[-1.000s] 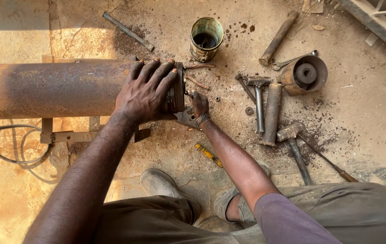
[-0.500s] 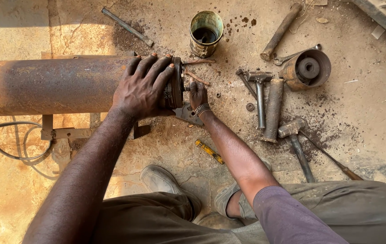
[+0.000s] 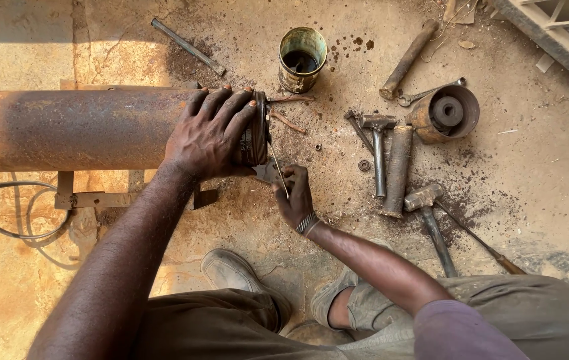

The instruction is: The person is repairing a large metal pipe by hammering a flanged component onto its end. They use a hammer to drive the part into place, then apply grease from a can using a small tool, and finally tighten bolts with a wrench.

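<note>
A long rusty steel pipe (image 3: 64, 127) lies across the dirt floor. My left hand (image 3: 208, 133) presses flat over its right end, fingers spread across a dark ringed part (image 3: 256, 137) fitted there. Just below that end, my right hand (image 3: 294, 197) pinches a thin metal rod (image 3: 276, 160) that points up toward the ringed part. A metal bracelet sits on my right wrist.
A dirty tin can (image 3: 301, 59) holding dark liquid stands behind the pipe end. Hammers (image 3: 379, 150), a metal cylinder (image 3: 398, 170), a round cup-shaped part (image 3: 446, 113), a wrench and a rod (image 3: 188, 47) lie scattered right and behind. A cable (image 3: 4, 213) loops at left. My shoe (image 3: 228, 270) is below.
My right hand has drawn back down and toward me from the pipe end, with the thin rod in its fingers. The left hand stays pressed on the pipe end.
</note>
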